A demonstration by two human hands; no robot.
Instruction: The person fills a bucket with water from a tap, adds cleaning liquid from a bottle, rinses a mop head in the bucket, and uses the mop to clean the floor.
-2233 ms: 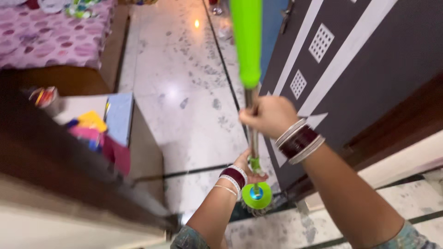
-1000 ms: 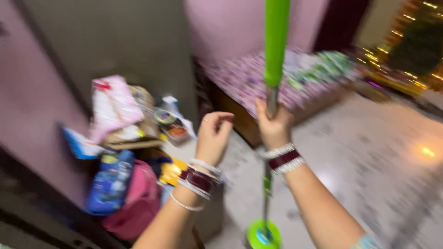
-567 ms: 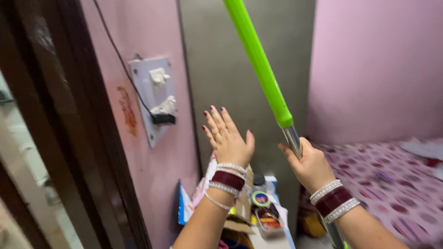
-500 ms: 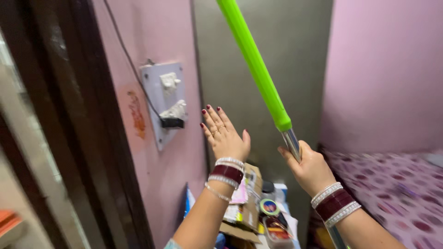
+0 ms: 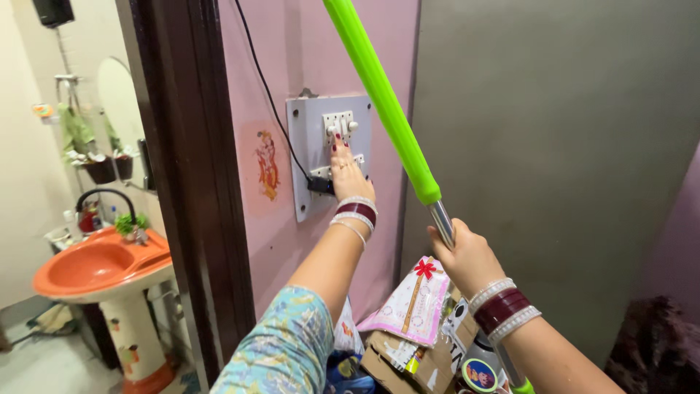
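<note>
— Since half a second back, left hand (image 5: 348,175): we have carried it from mid-air onto the switchboard (image 5: 328,153). Our view has swung left too; a doorway and an orange basin (image 5: 98,266) now show.

— Entry, left hand?

— Fingers extended, not gripping; fingertips (image 5: 337,138) touching the top row of switches. We cannot tell whether a switch has tipped.

— Entry, right hand (image 5: 463,255)?

— Clenched around the mop (image 5: 386,109), on the bare metal just below the green sleeve. Pole tilted, upper end leaning left across the board's right edge; head out of view below.

— Switchboard?

— Grey plate on the pink wall, beside the dark door frame (image 5: 193,168). Black plug (image 5: 319,186) in a lower socket, cord (image 5: 262,87) running up.

— Other items?

— Cardboard and a pink packet (image 5: 412,306) stacked below our arms; a sticker (image 5: 267,164) left of the board.

— Progress?

— Reach done, contact made. We judge the press itself unconfirmed; the mop is merely held, not working the floor.
</note>
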